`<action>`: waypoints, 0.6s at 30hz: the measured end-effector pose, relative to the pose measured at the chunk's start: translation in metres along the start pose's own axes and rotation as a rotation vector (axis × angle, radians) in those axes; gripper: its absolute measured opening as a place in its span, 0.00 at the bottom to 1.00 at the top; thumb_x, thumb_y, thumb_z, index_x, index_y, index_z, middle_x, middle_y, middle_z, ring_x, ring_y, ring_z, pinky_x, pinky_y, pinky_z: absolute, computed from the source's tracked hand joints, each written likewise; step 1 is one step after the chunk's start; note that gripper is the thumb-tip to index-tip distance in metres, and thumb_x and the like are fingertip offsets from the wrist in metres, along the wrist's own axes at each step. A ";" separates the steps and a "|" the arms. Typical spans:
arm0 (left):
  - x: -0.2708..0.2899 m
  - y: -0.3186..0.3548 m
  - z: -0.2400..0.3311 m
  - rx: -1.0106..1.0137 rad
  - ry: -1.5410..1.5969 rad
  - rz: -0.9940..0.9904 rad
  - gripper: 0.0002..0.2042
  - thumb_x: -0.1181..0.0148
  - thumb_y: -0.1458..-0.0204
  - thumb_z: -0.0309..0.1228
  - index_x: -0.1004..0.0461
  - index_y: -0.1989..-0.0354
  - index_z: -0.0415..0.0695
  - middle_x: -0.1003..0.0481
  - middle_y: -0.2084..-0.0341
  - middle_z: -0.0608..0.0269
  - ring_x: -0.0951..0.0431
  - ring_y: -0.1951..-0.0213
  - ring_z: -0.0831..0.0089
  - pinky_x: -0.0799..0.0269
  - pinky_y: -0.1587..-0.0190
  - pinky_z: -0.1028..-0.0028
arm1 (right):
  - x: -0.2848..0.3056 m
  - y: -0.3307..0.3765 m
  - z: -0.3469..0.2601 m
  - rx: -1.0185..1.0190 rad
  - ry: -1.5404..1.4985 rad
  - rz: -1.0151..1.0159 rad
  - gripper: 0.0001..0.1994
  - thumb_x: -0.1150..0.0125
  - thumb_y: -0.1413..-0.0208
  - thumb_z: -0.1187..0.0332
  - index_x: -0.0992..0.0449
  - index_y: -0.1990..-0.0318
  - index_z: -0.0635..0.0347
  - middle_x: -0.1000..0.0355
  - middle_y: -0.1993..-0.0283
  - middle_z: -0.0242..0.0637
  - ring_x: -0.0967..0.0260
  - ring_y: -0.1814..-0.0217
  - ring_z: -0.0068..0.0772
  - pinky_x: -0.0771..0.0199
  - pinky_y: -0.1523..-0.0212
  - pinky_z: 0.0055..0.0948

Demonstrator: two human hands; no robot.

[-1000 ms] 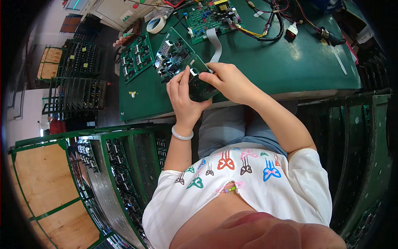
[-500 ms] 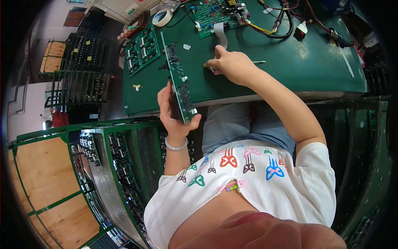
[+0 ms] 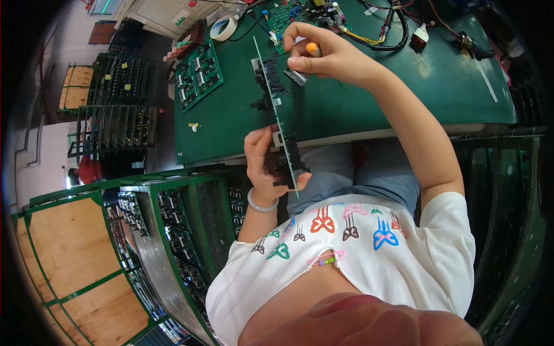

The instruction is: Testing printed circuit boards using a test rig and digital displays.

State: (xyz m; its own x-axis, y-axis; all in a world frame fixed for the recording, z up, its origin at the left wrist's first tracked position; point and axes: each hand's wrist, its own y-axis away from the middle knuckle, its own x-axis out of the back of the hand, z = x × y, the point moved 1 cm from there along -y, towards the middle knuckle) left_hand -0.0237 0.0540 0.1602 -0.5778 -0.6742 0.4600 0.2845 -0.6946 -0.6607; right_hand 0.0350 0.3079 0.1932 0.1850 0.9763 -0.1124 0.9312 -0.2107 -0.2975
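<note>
My left hand (image 3: 261, 164) grips a green circuit board (image 3: 280, 118) by its near end. The board stands nearly edge-on, with black connectors on both faces. Close to its far right side, my right hand (image 3: 337, 57) has the fingers closed on a short piece of grey ribbon cable (image 3: 296, 77). A tool with a rounded orange end (image 3: 313, 49) also sits in that hand, its shaft mostly hidden. A small gap shows between the cable and the board.
Another green board (image 3: 199, 76) lies on the green table (image 3: 231, 130) at left. At the back are a tape roll (image 3: 224, 27), a populated circuit board (image 3: 283, 20), wiring and a rocker switch (image 3: 419, 38). Metal racks of boards (image 3: 173, 230) stand close at my left.
The board has moved right and turned a little. My right hand has lifted off the table toward the board's far end with the ribbon cable, and the orange tool end now shows.
</note>
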 end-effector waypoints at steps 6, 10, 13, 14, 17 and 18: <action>-0.021 -0.007 0.000 0.001 -0.053 0.022 0.46 0.20 0.66 0.41 0.37 0.38 0.34 0.36 0.48 0.49 0.28 0.47 0.55 0.30 0.45 0.62 | -0.004 0.005 0.006 0.078 -0.121 0.119 0.10 0.39 0.37 0.63 0.36 0.58 0.50 0.41 0.73 0.18 0.51 0.75 0.08 0.55 0.77 0.14; -0.030 -0.010 0.001 0.021 -0.060 0.036 0.48 0.20 0.66 0.42 0.39 0.37 0.33 0.38 0.47 0.49 0.29 0.46 0.54 0.30 0.44 0.62 | -0.007 0.008 0.009 0.176 -0.181 0.219 0.12 0.36 0.39 0.64 0.33 0.58 0.56 0.32 0.67 0.24 0.38 0.67 0.12 0.37 0.68 0.16; -0.033 -0.010 -0.001 0.039 -0.045 0.021 0.49 0.20 0.66 0.42 0.40 0.36 0.32 0.39 0.46 0.50 0.29 0.45 0.54 0.30 0.43 0.62 | -0.008 0.008 0.011 0.228 -0.216 0.277 0.11 0.36 0.39 0.66 0.33 0.58 0.57 0.31 0.66 0.26 0.35 0.65 0.13 0.32 0.64 0.17; -0.034 -0.010 -0.001 0.039 -0.045 0.018 0.49 0.20 0.66 0.42 0.40 0.36 0.32 0.39 0.46 0.50 0.29 0.45 0.54 0.30 0.43 0.62 | -0.008 0.008 0.010 0.228 -0.218 0.279 0.11 0.36 0.39 0.66 0.33 0.58 0.57 0.31 0.66 0.26 0.35 0.65 0.13 0.32 0.64 0.17; -0.036 -0.011 0.001 0.032 -0.037 0.019 0.49 0.20 0.66 0.41 0.40 0.36 0.33 0.39 0.45 0.50 0.29 0.45 0.55 0.31 0.42 0.61 | -0.009 0.008 0.010 0.211 -0.228 0.281 0.11 0.37 0.39 0.66 0.33 0.58 0.58 0.30 0.65 0.27 0.34 0.64 0.14 0.30 0.61 0.18; -0.037 -0.011 0.001 0.038 -0.036 0.016 0.49 0.20 0.66 0.40 0.40 0.36 0.33 0.39 0.45 0.50 0.29 0.45 0.55 0.31 0.42 0.61 | -0.009 0.008 0.011 0.219 -0.223 0.289 0.10 0.37 0.39 0.66 0.33 0.58 0.58 0.30 0.65 0.27 0.34 0.64 0.14 0.30 0.61 0.18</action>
State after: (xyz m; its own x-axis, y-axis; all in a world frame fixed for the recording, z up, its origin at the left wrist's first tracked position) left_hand -0.0046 0.0862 0.1513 -0.5448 -0.6938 0.4711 0.3227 -0.6919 -0.6458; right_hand 0.0377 0.2967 0.1817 0.3335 0.8460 -0.4159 0.7581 -0.5029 -0.4151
